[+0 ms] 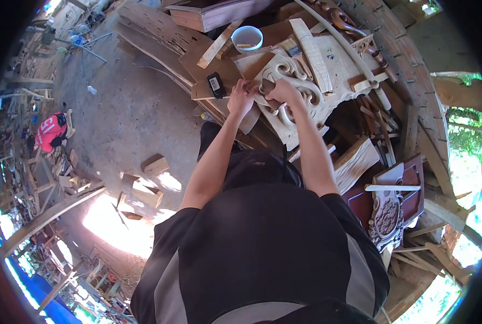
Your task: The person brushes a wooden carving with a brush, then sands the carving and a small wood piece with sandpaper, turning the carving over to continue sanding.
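A pale wood panel with carved scrolls (pixel 312 98) lies on the bench in front of me. My right hand (pixel 285 93) is closed on a folded brown sheet (pixel 267 85), which looks like sandpaper, and presses it against the carving. At the panel's left edge, my left hand (pixel 241 99) has its fingers bent and drawn together; what they grip is hidden. Just left of that hand sits a small black object with a white label (pixel 215 85). A flat brush (pixel 291 47) lies beyond the panel, beside a light wood strip (pixel 312 56).
A white bucket (pixel 247 39) stands on the boards at the back. Wood offcuts (pixel 379 121) fill the right side, near a carved ornament (pixel 386 216). Wood blocks (pixel 155 165) lie on the concrete floor (pixel 116 102). Far left, a person in a red shirt (pixel 52 130) bends low.
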`<control>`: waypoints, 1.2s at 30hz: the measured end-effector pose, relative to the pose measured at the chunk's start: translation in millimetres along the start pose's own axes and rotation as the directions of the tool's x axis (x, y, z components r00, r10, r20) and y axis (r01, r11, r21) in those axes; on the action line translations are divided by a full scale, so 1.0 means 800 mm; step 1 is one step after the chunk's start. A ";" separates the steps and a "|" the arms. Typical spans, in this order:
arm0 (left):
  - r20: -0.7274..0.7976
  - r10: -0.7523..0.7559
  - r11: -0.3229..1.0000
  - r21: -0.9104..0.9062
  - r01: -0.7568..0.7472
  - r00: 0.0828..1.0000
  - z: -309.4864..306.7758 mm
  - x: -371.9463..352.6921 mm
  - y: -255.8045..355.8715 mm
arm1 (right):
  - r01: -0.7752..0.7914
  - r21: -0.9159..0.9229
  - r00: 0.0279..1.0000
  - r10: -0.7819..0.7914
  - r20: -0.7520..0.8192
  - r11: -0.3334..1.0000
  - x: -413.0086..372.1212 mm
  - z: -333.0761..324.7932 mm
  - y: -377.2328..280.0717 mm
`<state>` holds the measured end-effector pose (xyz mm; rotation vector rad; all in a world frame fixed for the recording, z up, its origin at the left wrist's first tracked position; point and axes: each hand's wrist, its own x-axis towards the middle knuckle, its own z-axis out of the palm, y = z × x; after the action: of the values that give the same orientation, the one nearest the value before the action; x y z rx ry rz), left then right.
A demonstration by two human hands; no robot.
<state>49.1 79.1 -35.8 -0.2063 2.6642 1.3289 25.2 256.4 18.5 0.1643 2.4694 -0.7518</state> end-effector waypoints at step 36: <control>0.111 0.075 0.996 0.029 -0.079 0.991 -0.018 -0.042 0.015 | -0.099 0.788 0.857 0.454 -0.243 0.608 -0.115 0.051 0.037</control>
<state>78.2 76.4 -10.8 -0.0255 2.6242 1.2770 129.1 262.5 25.7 1.1258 2.2183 -1.7134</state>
